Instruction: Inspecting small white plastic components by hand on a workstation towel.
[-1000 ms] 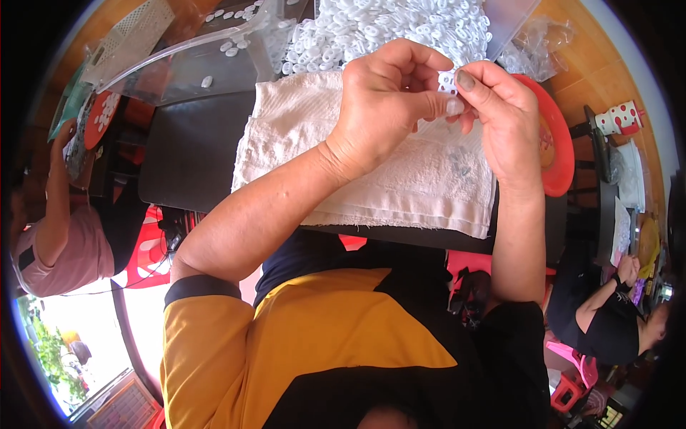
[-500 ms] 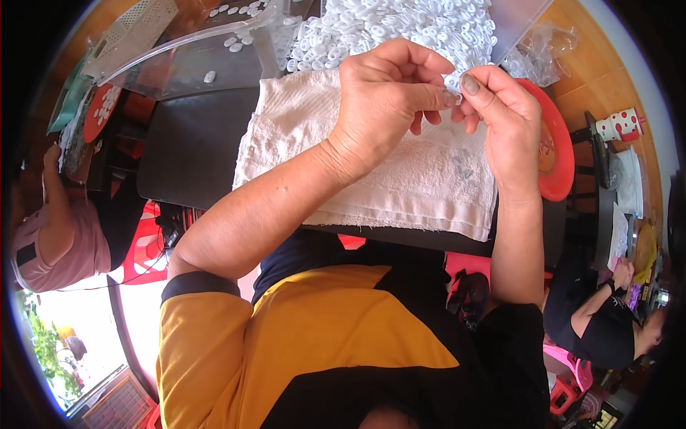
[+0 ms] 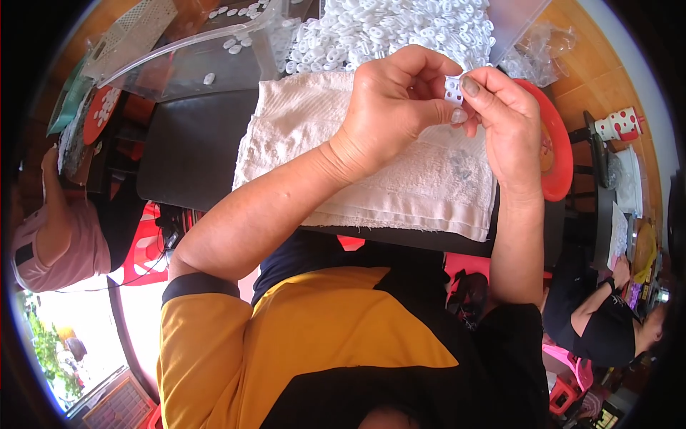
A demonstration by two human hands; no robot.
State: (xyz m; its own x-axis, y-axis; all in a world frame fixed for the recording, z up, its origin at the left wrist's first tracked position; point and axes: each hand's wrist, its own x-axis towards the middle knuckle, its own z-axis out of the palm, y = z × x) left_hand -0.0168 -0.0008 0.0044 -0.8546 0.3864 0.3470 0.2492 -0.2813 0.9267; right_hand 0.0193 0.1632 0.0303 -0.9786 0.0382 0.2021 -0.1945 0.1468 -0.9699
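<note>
- The left hand (image 3: 389, 107) and the right hand (image 3: 504, 118) are meeting fingertip to fingertip, both pinching one small white plastic piece (image 3: 452, 90) between them.
- The left hand's fingers are curling tight over the piece from the left; the right hand's thumb and forefinger are closing narrowly on its right edge.
- Directly beneath the grip, a white towel (image 3: 400, 179) is lying spread over a dark table (image 3: 189, 143).
- Just beyond the grip, a heap of white plastic pieces (image 3: 386, 28) is piling up, well within reach.
- To the right of the grip, partly behind the right hand, a red plate (image 3: 561, 154) is sitting on the table.
- Far left of the grip, a clear plastic tray (image 3: 193, 61) is holding a few loose white pieces.
- Other people are sitting well apart at both sides.
</note>
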